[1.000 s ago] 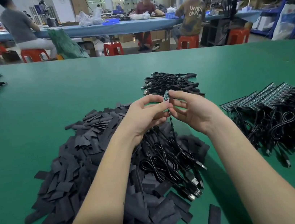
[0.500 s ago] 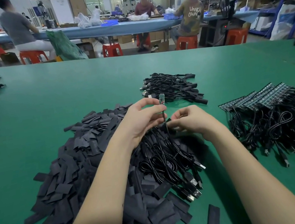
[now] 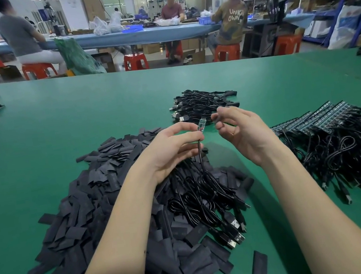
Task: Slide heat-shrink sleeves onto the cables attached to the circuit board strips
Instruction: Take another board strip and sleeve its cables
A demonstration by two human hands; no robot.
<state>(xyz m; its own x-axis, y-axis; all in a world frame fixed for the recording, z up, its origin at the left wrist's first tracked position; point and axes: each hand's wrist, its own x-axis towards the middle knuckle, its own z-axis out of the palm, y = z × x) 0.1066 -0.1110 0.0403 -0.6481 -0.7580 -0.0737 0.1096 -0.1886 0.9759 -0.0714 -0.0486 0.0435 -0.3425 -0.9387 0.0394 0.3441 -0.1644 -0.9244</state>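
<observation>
Two hands work above a green table (image 3: 79, 118). The left hand (image 3: 172, 148) pinches one black cable (image 3: 201, 157) just under its small circuit board (image 3: 202, 124); the board's long axis runs upward, tilted slightly right, and the cable hangs straight down into a tangle of cables (image 3: 203, 194). The right hand (image 3: 241, 130) hovers just right of the board with fingers loosely curled; I cannot tell whether it holds anything. One big heap of flat dark sleeves (image 3: 81, 215) lies under the left forearm. One cable bundle (image 3: 203, 105) lies beyond the hands; a row of board strips (image 3: 311, 118) with cables lies to the right.
</observation>
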